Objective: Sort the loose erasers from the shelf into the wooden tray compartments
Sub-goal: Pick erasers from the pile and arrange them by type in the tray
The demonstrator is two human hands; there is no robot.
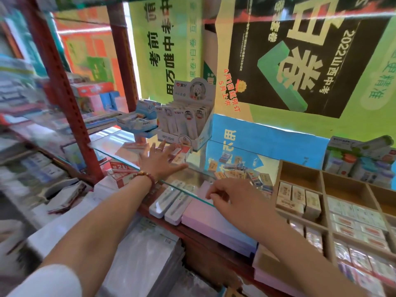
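Wooden tray [300, 175] compartments at the right are partly filled: tan erasers [297, 200] are stood in a middle-left cell, and pale wrapped ones [353, 215] are packed in the cells beside and nearer, while the far cells are seen bare. A heap of loose erasers [237, 172] is left on the glass shelf [197, 174], just left of the tray, so the sorting is judged well begun but unfinished. The left hand [159, 159] is spread flat, fingers straight, laid against a few red-and-white erasers [181, 154] farther left. The right hand [231, 196] is held near the shelf's front edge, fingers curled; whether anything is pinched cannot be told.
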